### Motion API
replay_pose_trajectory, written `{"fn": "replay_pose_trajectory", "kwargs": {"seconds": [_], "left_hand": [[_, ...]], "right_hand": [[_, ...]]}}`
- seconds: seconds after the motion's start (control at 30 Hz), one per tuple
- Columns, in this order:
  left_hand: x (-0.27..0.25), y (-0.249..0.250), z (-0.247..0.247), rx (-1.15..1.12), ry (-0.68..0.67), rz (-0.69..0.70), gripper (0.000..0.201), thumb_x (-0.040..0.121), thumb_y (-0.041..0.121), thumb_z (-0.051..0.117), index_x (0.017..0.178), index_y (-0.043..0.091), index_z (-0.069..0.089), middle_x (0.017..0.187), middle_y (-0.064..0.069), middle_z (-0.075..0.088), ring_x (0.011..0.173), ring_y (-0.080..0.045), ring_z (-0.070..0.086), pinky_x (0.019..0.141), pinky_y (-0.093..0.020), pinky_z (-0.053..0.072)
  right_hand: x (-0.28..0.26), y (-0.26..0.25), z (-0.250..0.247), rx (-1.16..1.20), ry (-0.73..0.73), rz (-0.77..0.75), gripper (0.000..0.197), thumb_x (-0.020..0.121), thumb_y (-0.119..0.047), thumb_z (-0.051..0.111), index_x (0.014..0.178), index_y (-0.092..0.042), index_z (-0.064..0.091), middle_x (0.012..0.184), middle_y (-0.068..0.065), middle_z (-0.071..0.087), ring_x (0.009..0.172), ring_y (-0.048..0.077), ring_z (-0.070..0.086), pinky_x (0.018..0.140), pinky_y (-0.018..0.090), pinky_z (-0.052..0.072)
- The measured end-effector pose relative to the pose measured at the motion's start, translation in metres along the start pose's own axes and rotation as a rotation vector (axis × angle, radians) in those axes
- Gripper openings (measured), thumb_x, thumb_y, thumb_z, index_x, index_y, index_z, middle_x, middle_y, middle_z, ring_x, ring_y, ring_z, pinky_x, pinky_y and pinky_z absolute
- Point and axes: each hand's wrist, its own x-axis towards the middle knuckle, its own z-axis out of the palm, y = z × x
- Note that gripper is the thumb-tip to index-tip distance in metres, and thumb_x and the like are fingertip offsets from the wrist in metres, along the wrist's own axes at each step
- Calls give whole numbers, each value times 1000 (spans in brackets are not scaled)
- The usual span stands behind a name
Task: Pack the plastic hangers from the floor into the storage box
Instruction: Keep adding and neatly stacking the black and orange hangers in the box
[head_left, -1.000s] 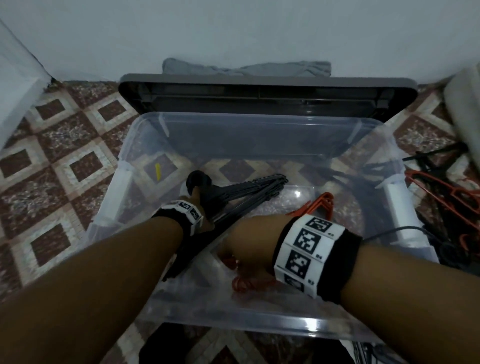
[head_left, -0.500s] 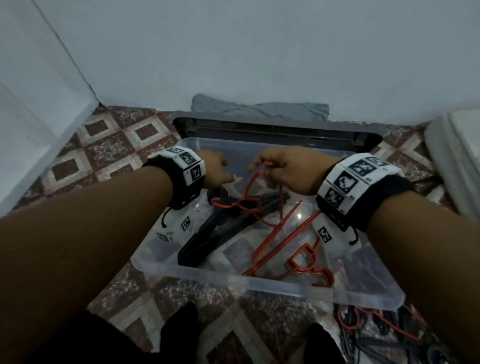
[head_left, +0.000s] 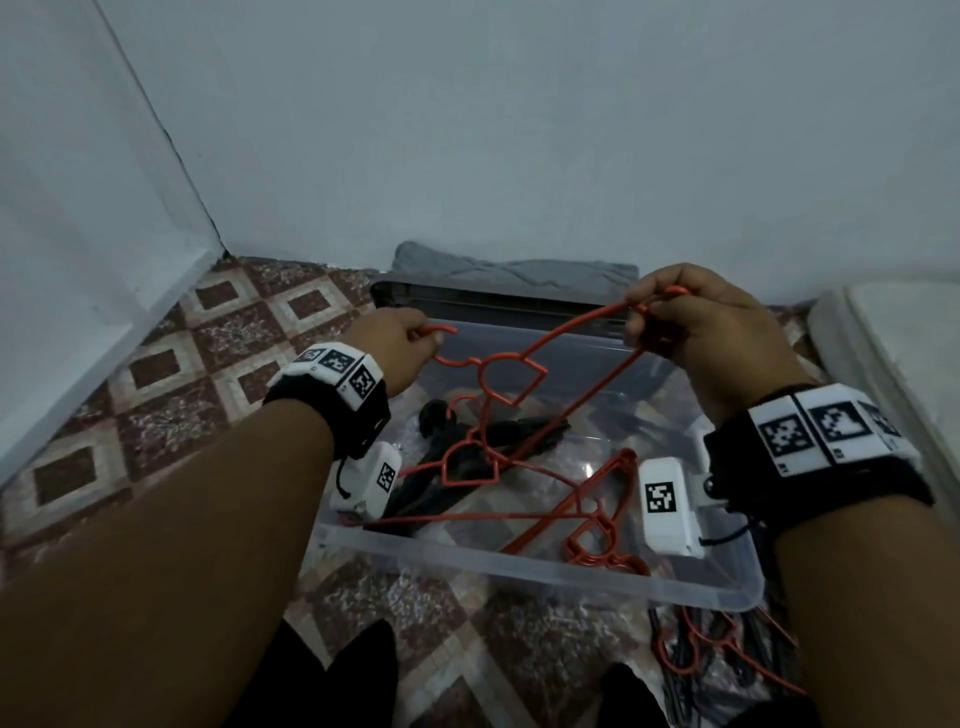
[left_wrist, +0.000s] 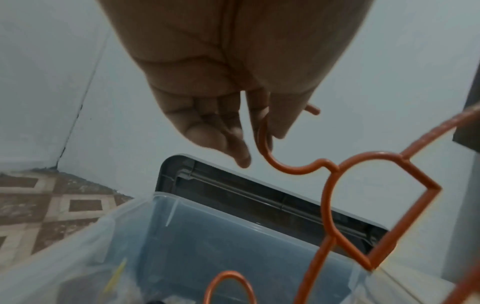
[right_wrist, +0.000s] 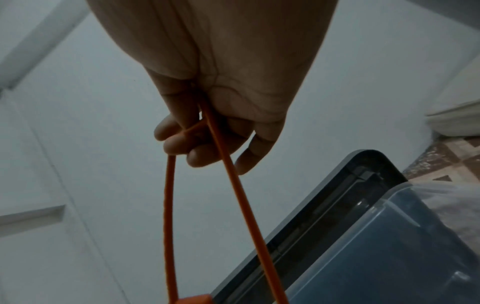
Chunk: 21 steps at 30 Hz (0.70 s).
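Note:
Above the clear storage box (head_left: 519, 569) I hold up an orange plastic hanger (head_left: 511, 382). My left hand (head_left: 400, 343) pinches its hook (left_wrist: 267, 144). My right hand (head_left: 691, 322) grips one shoulder end (right_wrist: 207, 131), fingers curled round the two thin bars. A second orange hanger (head_left: 470, 462) dangles tangled below the held one. Inside the box lie a bundle of black hangers (head_left: 467, 447) and more orange hangers (head_left: 592, 525).
The box's dark grey lid (head_left: 498, 301) leans at the wall behind, with a grey cloth (head_left: 514, 270) beyond it. More orange and black hangers (head_left: 717, 654) lie on the patterned floor at the near right. A white cushion (head_left: 893, 353) sits right.
Both hands rose out of the box, lifting an orange hanger. They have spread apart, the left at the hook, the right at the shoulder end. The view tilted up toward the wall.

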Motion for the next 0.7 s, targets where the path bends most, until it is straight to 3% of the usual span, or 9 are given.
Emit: {"fn": "replay_pose_trajectory", "kwargs": {"seconds": [0.13, 0.27, 0.4, 0.43, 0.5, 0.57, 0.63, 0.7], "left_hand": [[4, 8, -5, -186, -8, 30, 17, 94, 37, 59, 89, 23, 67, 73, 4, 71, 73, -16, 68, 75, -36, 57], [13, 18, -3, -264, 34, 79, 15, 94, 35, 61, 88, 23, 68, 74, 5, 72, 72, -11, 69, 77, -39, 58], [17, 28, -2, -291, 79, 110, 13, 92, 35, 64, 84, 26, 68, 74, 7, 72, 74, -10, 69, 77, -40, 58], [16, 30, -3, -286, 82, 123, 13, 92, 35, 64, 86, 25, 69, 74, 7, 71, 74, -9, 69, 77, -39, 58], [13, 35, -6, -257, 86, 159, 15, 92, 36, 63, 88, 23, 70, 75, 8, 71, 73, -7, 68, 76, -35, 57], [11, 41, -10, -216, 97, 204, 18, 93, 38, 62, 89, 22, 69, 76, 8, 71, 71, -5, 65, 71, -30, 55], [8, 48, -14, -171, 124, 247, 19, 92, 40, 61, 90, 22, 69, 77, 7, 69, 68, -6, 60, 61, -21, 47], [3, 57, -18, -156, 156, 298, 19, 91, 40, 63, 91, 22, 69, 77, 7, 67, 65, -4, 56, 53, -9, 35]], "right_hand": [[7, 7, -12, -70, 26, 15, 33, 90, 6, 43, 80, -15, 65, 63, 4, 65, 64, 18, 62, 69, 28, 54], [20, 18, -29, -284, 129, 58, 31, 90, 1, 49, 77, -21, 66, 72, 8, 68, 67, 18, 66, 67, 29, 53], [29, 20, -39, -522, 205, 108, 25, 87, -7, 50, 82, -25, 68, 87, 10, 72, 82, 25, 70, 77, 37, 55], [29, 19, -39, -602, 237, 92, 22, 85, -11, 52, 84, -26, 67, 90, 7, 72, 83, 23, 68, 77, 34, 54], [27, 15, -37, -756, 302, 31, 19, 83, -19, 53, 93, -29, 65, 104, 4, 68, 87, 18, 64, 78, 30, 51], [24, 9, -29, -902, 354, -80, 27, 83, -24, 54, 107, -30, 63, 120, 7, 59, 103, 25, 58, 94, 37, 46], [20, 1, -13, -993, 368, -252, 32, 83, -25, 56, 115, -25, 62, 124, 8, 55, 114, 29, 52, 103, 39, 37], [16, -5, 8, -994, 265, -372, 33, 85, -26, 60, 118, -22, 62, 122, 5, 56, 112, 27, 52, 102, 39, 39]]}}
